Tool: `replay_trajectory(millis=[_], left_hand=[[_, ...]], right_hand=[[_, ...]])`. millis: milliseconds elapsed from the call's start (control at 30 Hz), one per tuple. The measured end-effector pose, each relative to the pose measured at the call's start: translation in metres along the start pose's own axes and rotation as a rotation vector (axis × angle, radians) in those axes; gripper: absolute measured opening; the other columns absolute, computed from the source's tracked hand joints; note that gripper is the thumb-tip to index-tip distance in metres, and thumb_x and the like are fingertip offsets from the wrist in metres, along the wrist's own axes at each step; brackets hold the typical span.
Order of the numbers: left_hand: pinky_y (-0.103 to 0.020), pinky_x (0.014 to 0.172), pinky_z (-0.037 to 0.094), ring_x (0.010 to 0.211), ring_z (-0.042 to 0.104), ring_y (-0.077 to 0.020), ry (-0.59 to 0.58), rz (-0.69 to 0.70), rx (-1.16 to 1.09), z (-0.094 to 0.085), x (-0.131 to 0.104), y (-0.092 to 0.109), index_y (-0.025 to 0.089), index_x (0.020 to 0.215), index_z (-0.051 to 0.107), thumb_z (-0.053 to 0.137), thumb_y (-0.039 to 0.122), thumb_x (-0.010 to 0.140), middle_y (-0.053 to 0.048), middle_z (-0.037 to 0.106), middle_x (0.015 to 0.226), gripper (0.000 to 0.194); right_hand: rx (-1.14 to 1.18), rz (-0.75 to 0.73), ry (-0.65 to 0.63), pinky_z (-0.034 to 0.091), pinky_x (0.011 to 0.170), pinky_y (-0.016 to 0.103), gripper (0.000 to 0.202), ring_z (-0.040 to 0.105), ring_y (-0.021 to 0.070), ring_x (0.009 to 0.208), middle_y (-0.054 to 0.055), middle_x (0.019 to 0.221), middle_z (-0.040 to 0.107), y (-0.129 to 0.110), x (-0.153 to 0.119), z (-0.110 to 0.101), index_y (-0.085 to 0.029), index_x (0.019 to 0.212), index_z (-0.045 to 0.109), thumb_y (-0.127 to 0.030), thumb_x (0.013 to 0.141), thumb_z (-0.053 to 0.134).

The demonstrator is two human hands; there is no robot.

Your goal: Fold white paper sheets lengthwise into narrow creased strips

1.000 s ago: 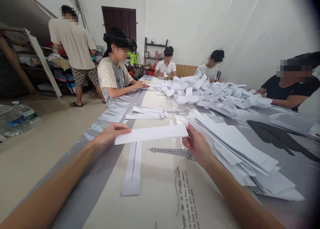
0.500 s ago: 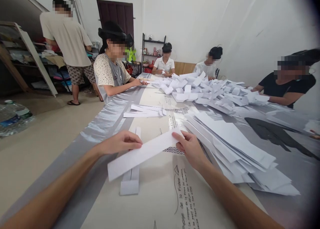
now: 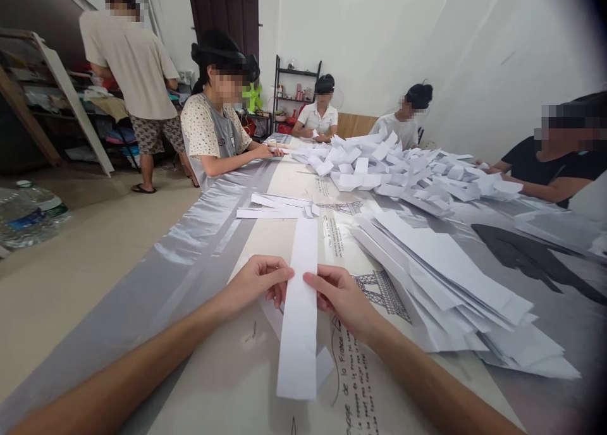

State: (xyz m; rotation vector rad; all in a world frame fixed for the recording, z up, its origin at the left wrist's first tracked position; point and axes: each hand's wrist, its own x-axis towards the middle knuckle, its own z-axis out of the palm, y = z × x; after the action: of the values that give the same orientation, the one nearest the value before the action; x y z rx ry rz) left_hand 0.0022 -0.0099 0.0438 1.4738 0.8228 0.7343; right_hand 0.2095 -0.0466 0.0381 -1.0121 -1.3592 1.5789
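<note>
A long white paper strip [image 3: 300, 334] stands lengthwise in front of me, pinched at its two long edges. My left hand [image 3: 265, 280] is closed on its left edge, thumb on top and fingers curled behind. On the right edge, my right hand [image 3: 339, 289] grips it the same way. Beneath the strip a second piece of white paper [image 3: 325, 367] shows in part, lying slantwise; whether my fingers touch it I cannot tell. Just beyond the held strip lie several folded paper strips [image 3: 270, 212].
To the right spreads a stack of flat white paper strips [image 3: 441, 277]. A large heap of folded paper [image 3: 370, 163] covers the far table. Several people sit around the printed tablecloth [image 3: 213, 384]; another person [image 3: 128, 62] stands at the back left. Plastic bottles [image 3: 33, 214] are on the floor.
The held strip has swung from a slant to pointing away from me. My left hand has moved right onto its edge, and the folded strip beneath has shifted and turned.
</note>
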Motion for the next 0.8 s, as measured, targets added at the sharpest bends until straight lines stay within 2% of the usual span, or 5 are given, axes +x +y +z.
replay_trajectory(millis=[133, 233, 367, 567, 800], left_hand=[[-0.021, 0.047, 0.032, 0.045, 0.045, -0.0074, -0.029, -0.046, -0.033, -0.001, 0.0, 0.0, 0.016, 0.061, 0.056, 0.062, 0.043, 0.092, 0.001, 0.059, 0.053, 0.041], [-0.021, 0.045, 0.027, 0.045, 0.038, -0.0067, 0.05, -0.014, -0.063, -0.004, 0.001, 0.0, 0.016, 0.055, 0.052, 0.064, 0.04, 0.09, 0.003, 0.051, 0.048, 0.044], [-0.021, 0.043, 0.021, 0.044, 0.032, -0.0061, 0.13, 0.009, -0.078, -0.016, 0.005, -0.001, 0.015, 0.065, 0.061, 0.064, 0.04, 0.089, 0.003, 0.05, 0.049, 0.035], [-0.024, 0.042, 0.016, 0.041, 0.031, -0.0051, 0.035, -0.034, -0.069, -0.021, 0.003, 0.002, 0.016, 0.063, 0.054, 0.064, 0.042, 0.09, 0.003, 0.052, 0.051, 0.039], [-0.024, 0.046, 0.021, 0.043, 0.028, -0.0042, 0.097, 0.095, -0.008, -0.016, 0.001, 0.006, 0.015, 0.058, 0.051, 0.059, 0.042, 0.093, 0.004, 0.048, 0.055, 0.045]], right_hand=[[-0.021, 0.033, -0.105, 0.021, 0.053, 0.026, 0.034, 0.03, 0.0086, 0.057, -0.004, 0.066, 0.042, -0.005, -0.002, -0.001, -0.016, 0.082, 0.066, -0.049, 0.091, 0.065], [-0.041, 0.07, -0.159, 0.023, 0.054, 0.026, 0.033, 0.034, 0.0092, 0.058, -0.003, 0.068, 0.044, -0.007, -0.003, -0.001, -0.017, 0.079, 0.063, -0.047, 0.091, 0.066], [-0.071, 0.093, -0.201, 0.024, 0.054, 0.026, 0.035, 0.033, 0.0094, 0.059, -0.003, 0.068, 0.043, -0.008, -0.002, -0.001, -0.017, 0.073, 0.059, -0.047, 0.089, 0.069], [-0.128, 0.118, -0.244, 0.025, 0.055, 0.026, 0.038, 0.034, 0.0095, 0.06, -0.003, 0.069, 0.045, -0.007, -0.004, 0.001, -0.017, 0.073, 0.061, -0.051, 0.086, 0.071], [0.142, 0.147, -0.061, 0.04, 0.059, 0.026, 0.041, 0.05, 0.0136, 0.066, 0.0, 0.074, 0.057, -0.004, -0.006, 0.005, -0.017, 0.089, 0.069, -0.058, 0.09, 0.065]])
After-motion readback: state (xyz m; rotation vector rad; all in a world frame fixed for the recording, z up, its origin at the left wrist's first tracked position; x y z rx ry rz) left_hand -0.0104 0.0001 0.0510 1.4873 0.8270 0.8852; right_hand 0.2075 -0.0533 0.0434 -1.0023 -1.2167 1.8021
